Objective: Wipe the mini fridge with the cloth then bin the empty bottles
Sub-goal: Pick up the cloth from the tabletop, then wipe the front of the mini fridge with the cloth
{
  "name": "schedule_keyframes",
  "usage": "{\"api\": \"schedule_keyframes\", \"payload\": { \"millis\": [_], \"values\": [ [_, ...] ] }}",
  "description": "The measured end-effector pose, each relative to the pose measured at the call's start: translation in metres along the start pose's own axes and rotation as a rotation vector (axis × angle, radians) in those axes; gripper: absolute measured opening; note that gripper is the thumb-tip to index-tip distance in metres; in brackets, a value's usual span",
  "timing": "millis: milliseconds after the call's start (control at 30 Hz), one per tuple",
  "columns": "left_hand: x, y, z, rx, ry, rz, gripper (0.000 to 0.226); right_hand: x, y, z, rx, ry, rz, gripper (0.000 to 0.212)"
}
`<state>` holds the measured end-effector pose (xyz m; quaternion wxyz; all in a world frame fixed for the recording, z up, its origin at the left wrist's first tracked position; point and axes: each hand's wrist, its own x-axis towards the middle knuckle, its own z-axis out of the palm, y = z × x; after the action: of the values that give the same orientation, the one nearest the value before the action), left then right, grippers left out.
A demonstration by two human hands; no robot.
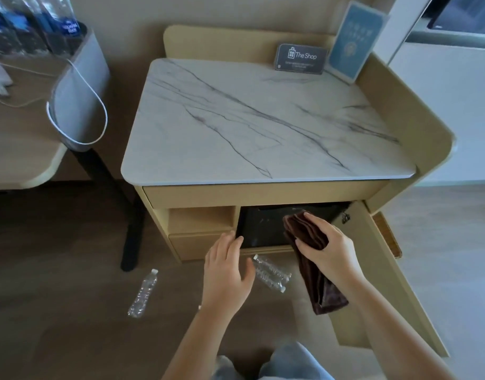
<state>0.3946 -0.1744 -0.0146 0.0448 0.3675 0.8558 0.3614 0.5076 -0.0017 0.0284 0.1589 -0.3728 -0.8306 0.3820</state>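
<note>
The black mini fridge [263, 229] sits in the lower compartment of a beige cabinet. My right hand [327, 246] grips a folded dark brown cloth [309, 259] and holds it against the fridge's front at its right side; the cloth's tail hangs down. My left hand [226, 272] is open with its fingertips at the fridge's lower left edge. One empty clear bottle [143, 293] lies on the floor to the left. Two more empty bottles [271, 272] lie side by side on the floor just below the fridge, between my hands.
The cabinet door [386, 283] stands swung open at the right. A marble top [263, 119] carries two sign cards at the back. A grey bin [79, 86] with a white liner hangs off the desk at left. Full bottles stand at the top left.
</note>
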Motion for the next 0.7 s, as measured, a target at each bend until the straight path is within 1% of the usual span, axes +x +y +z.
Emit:
{"api": "schedule_keyframes", "payload": {
  "millis": [333, 433, 533, 700],
  "values": [
    [0.008, 0.033, 0.054, 0.058, -0.074, -0.044, 0.042, 0.003, 0.071, -0.040, -0.004, 0.069, 0.060, 0.058],
    [0.016, 0.048, 0.071, 0.073, -0.037, -0.071, 0.042, 0.020, 0.093, -0.052, 0.030, 0.090, 0.037, 0.059],
    [0.023, 0.063, 0.089, 0.100, 0.004, -0.149, 0.042, 0.044, 0.112, -0.063, 0.058, 0.047, 0.011, 0.059],
    [0.036, 0.077, 0.128, 0.148, 0.075, -0.222, 0.042, 0.086, 0.152, -0.064, 0.093, -0.057, -0.030, 0.058]
  ]
}}
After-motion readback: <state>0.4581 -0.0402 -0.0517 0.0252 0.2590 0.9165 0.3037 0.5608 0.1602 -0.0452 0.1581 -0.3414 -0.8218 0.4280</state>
